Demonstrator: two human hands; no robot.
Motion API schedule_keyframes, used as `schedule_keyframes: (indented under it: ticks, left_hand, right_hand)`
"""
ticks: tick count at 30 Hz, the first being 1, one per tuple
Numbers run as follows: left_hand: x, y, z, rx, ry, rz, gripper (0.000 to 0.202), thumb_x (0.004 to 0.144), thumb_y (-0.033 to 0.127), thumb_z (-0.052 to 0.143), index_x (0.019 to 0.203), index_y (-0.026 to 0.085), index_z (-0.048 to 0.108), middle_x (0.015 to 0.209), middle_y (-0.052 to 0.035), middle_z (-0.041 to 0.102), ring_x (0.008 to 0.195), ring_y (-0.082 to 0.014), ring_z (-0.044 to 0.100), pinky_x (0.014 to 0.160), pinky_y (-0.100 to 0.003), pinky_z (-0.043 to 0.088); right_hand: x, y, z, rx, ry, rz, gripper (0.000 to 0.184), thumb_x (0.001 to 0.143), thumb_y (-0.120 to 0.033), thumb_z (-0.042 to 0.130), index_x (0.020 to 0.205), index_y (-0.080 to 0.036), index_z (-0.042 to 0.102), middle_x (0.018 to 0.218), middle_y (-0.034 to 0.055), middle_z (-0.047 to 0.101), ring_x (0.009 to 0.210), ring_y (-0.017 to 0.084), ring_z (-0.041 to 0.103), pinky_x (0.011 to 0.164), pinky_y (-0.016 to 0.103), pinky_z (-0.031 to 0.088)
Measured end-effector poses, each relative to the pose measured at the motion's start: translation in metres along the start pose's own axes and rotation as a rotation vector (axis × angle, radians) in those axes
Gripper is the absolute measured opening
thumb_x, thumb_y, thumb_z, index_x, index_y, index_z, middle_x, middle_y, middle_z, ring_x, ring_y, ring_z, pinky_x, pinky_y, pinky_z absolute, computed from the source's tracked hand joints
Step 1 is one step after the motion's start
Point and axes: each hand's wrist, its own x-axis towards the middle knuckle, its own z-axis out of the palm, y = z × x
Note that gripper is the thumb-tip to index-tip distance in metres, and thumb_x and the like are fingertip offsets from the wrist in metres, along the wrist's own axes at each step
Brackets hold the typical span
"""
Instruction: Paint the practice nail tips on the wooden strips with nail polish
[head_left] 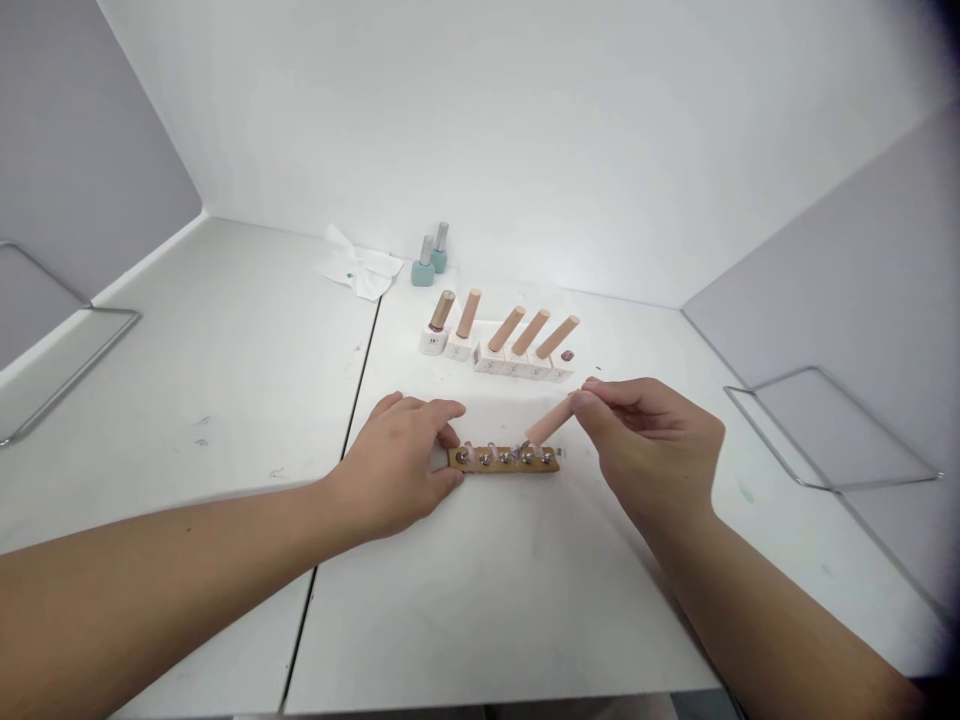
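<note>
A narrow wooden nail tip stand [514, 461] lies on the table in front of me, with several small shiny nail tips along its top. My left hand [401, 455] grips the stand's left end between thumb and fingers. Between the thumb and fingertips of my right hand [645, 430] is a nail polish brush [553, 421] with a long peach cap. The brush slants down to the left, its tip at the nail tips on the right half of the stand. Exactly which nail tip it touches I cannot make out.
Behind the stand is a row of white nail polish bottles [514, 362]; the rightmost one [562, 368] has no cap. Two teal bottles [423, 273] and a crumpled white tissue [364, 270] lie farther back. Wire frames stand at left [71, 375] and right [795, 480].
</note>
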Motion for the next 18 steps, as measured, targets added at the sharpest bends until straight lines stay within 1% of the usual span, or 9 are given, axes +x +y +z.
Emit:
schedule_keyframes:
  ticks: [3,8,11,18]
  left_hand:
    - [0.0001,-0.0007,0.0006,-0.002,0.007,0.000,0.051,0.074,0.025,0.059,0.124,0.022,0.049,0.103,-0.0002,0.068,0.113,-0.0275,0.050,0.096,-0.044,0.041]
    - [-0.0004,-0.0016,0.0022,-0.006,0.014,0.001,0.052,0.074,0.025,0.060,0.124,0.022,0.049,0.103,0.0000,0.068,0.113,-0.0274,0.050,0.096,-0.044,0.042]
    - [-0.0008,-0.0015,0.0023,-0.007,0.016,0.001,0.052,0.074,0.025,0.059,0.124,0.023,0.049,0.103,-0.0002,0.068,0.113,-0.0274,0.050,0.097,-0.045,0.042]
    - [-0.0003,0.0000,0.0003,-0.006,0.011,0.002,0.052,0.074,0.025,0.059,0.125,0.022,0.049,0.103,-0.0005,0.068,0.114,-0.0276,0.050,0.098,-0.045,0.041]
  right_hand:
    - [-0.0003,-0.0015,0.0014,-0.013,-0.026,-0.020,0.009,0.076,-0.024,0.064,0.067,-0.025,0.062,0.056,-0.0031,0.065,0.055,0.015,0.054,0.058,0.035,0.046]
    - [-0.0005,-0.0012,0.0034,-0.014,-0.046,-0.060,0.007,0.079,-0.024,0.061,0.072,-0.026,0.062,0.056,-0.0033,0.066,0.060,0.016,0.058,0.068,0.038,0.049]
    - [-0.0005,-0.0013,0.0042,-0.022,-0.039,-0.060,0.008,0.079,-0.023,0.061,0.071,-0.026,0.062,0.058,-0.0032,0.066,0.061,0.016,0.059,0.071,0.038,0.049]
    - [0.0001,-0.0036,0.0050,-0.013,-0.022,-0.043,0.006,0.079,-0.027,0.062,0.073,-0.027,0.062,0.058,-0.0035,0.066,0.059,0.017,0.060,0.068,0.040,0.050]
